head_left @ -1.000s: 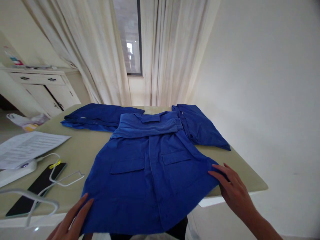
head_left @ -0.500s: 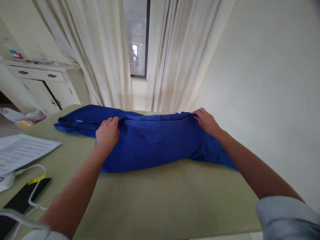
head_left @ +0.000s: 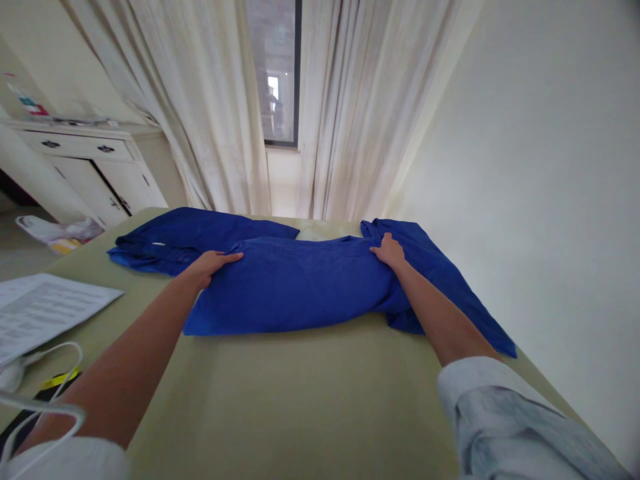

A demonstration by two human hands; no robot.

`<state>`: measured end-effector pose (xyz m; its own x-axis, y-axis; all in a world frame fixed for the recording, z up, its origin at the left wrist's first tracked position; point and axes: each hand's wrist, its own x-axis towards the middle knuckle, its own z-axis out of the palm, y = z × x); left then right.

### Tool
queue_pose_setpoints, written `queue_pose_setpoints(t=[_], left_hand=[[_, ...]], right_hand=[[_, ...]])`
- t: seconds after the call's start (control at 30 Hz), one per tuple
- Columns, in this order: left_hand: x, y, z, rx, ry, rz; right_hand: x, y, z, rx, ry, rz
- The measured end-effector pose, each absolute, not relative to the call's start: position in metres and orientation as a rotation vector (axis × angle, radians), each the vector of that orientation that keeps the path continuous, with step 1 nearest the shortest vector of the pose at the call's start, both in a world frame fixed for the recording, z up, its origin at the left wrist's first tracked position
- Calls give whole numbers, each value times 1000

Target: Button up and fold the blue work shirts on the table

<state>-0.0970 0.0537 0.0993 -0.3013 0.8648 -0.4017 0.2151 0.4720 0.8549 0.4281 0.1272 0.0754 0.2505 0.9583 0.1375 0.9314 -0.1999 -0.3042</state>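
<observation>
A blue garment (head_left: 300,287) lies across the table in front of me, its middle part forming a broad band with a fairly straight upper edge. At the upper left corner of that band, my left hand (head_left: 213,265) grips the cloth, thumb on top. My right hand (head_left: 390,252) pinches the upper edge near its right end, where more blue cloth spreads out beneath my forearm. The fingertips under the fabric are hidden. Just behind my left hand is another folded blue piece of cloth (head_left: 200,230) with a small white mark; whether it joins the garment I cannot tell.
The greenish table (head_left: 300,400) meets a white wall (head_left: 550,167) on the right. Printed papers (head_left: 55,310), a white cable (head_left: 75,413) and a dark phone with a yellow tag (head_left: 57,380) lie at left. Behind are curtains (head_left: 200,100) and a white cabinet (head_left: 90,173).
The held band of cloth has come down flatter onto the table. My right hand has shifted left and slightly down, and more blue cloth shows spread out at the right.
</observation>
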Motion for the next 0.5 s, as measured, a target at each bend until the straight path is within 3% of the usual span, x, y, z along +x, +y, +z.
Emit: queue_pose_setpoints(t=[0.13,0.23,0.37,0.5], left_hand=[[-107,56,119,720,1433,944],[-102,62,118,754,1515,1107],[-86,61,105,737,1731,1011],[-86,50,98,675,1580,827]], right_hand=[[449,153,123,-1966,-1879,70],[441,167,140,-1875,-1866,-61],[412,155,115,-2008,-1990,-55],[404,109,92,-2083,-1931,-117]])
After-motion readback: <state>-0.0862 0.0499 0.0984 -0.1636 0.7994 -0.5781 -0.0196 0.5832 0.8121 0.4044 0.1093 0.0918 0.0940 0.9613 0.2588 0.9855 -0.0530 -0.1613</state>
